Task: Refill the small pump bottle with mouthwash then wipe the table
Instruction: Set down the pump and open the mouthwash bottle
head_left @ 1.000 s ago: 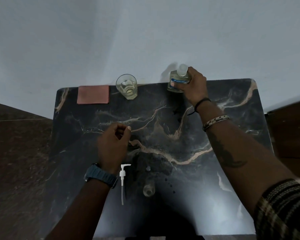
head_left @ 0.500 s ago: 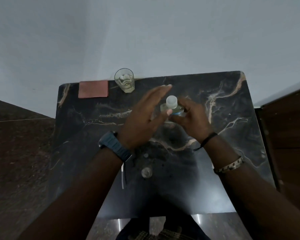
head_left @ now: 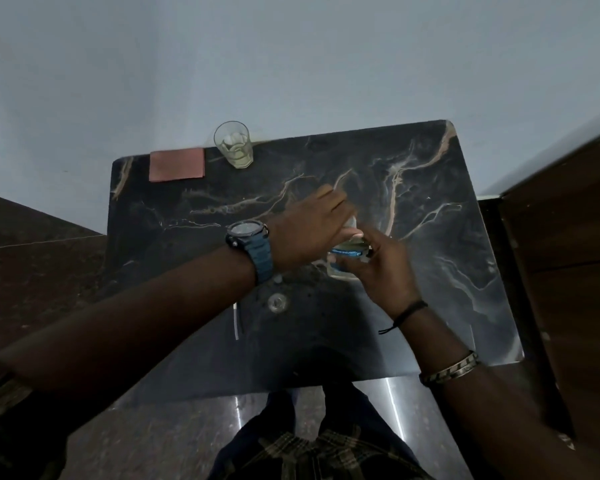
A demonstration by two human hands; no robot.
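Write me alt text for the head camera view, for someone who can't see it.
Over a dark marble table, the right hand holds a mouthwash bottle while the left hand covers its cap. A small open bottle stands nearer the person, with a pink cloth and a glass at the far edge.

Both arms reach forward and meet mid-frame. Left hand [head_left: 309, 230] comes in from the left, palm down, fingers [head_left: 333, 199] extended and slightly blurred, thumb tip meeting the right hand's grip; dark watch on that wrist. Right hand [head_left: 383, 271] from lower right, fingers curled closed in a grasp; thin cord and patterned bracelet on its forearm.
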